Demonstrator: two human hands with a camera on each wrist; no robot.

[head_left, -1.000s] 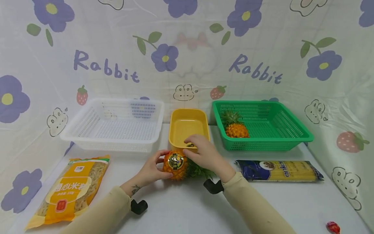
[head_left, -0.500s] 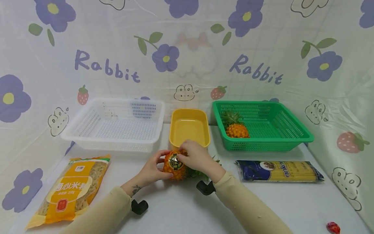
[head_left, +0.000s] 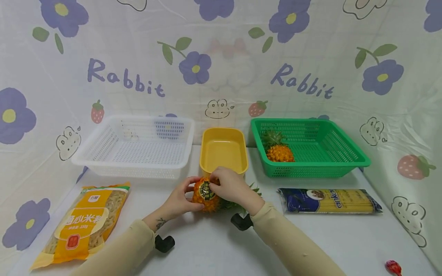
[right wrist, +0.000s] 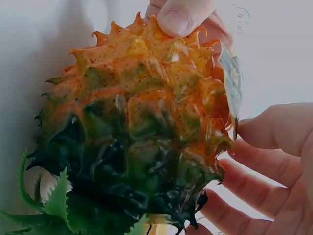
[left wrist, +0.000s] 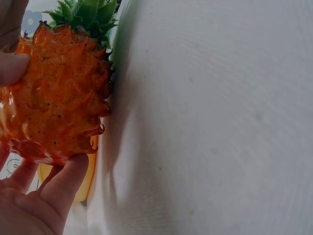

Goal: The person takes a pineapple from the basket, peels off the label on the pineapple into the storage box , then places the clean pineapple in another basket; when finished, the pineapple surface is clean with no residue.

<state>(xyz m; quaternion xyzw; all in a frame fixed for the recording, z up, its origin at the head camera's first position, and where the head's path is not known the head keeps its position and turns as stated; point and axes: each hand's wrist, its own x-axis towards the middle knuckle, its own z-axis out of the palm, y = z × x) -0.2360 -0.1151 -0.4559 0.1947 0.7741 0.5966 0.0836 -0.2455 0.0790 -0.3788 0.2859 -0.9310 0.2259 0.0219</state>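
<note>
A small orange pineapple [head_left: 206, 207] lies on its side on the white table, its green leaves [head_left: 256, 188] pointing right. My left hand [head_left: 182, 196] grips its base end from the left, thumb in front and fingers behind. A round label sticker [head_left: 205, 191], dark and gold, faces up on the fruit. My right hand [head_left: 231, 188] pinches the sticker's right edge between thumb and bent forefinger. In the right wrist view the sticker [right wrist: 231, 81] stands partly off the spiky skin. The left wrist view shows the fruit's orange side [left wrist: 54, 98].
Behind stand a white basket [head_left: 131, 171], a yellow box [head_left: 203, 161] and a green basket [head_left: 310, 169] with another pineapple [head_left: 279, 153]. An orange noodle bag [head_left: 83, 226] lies left, a spaghetti pack [head_left: 331, 201] right. A small red-wrapped thing [head_left: 393, 267] lies near right.
My right hand has come down and left from over the yellow box's front rim to the sticker's edge, then stayed nearly still. My left hand keeps its grip.
</note>
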